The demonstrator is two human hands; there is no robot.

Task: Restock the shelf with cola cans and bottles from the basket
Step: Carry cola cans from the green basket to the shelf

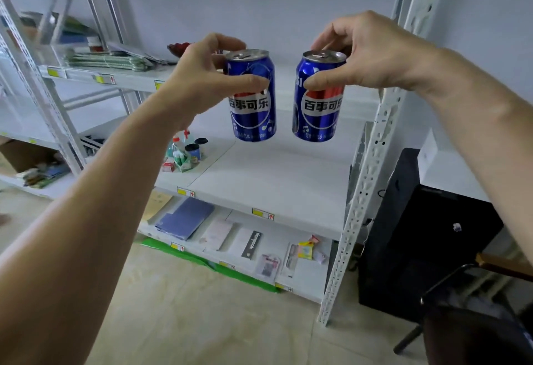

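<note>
Two blue cola cans hang upright in the air in front of the white shelf (pixel 277 180). My left hand (pixel 207 81) grips the left can (pixel 253 116) by its upper part, thumb across the front. My right hand (pixel 363 53) holds the right can (pixel 317 113) the same way, near its rim. Both cans are level with the gap between the upper board and the middle board, a little apart from each other. The basket is at the lower right edge (pixel 473 333), dark and mostly cut off.
A white perforated upright post (pixel 372 168) stands just right of the cans. Small bottles and boxes (pixel 184 154) sit on the middle board's left. Folders and stationery (pixel 184 217) lie on the lower board. A black case (pixel 418 234) stands at the right.
</note>
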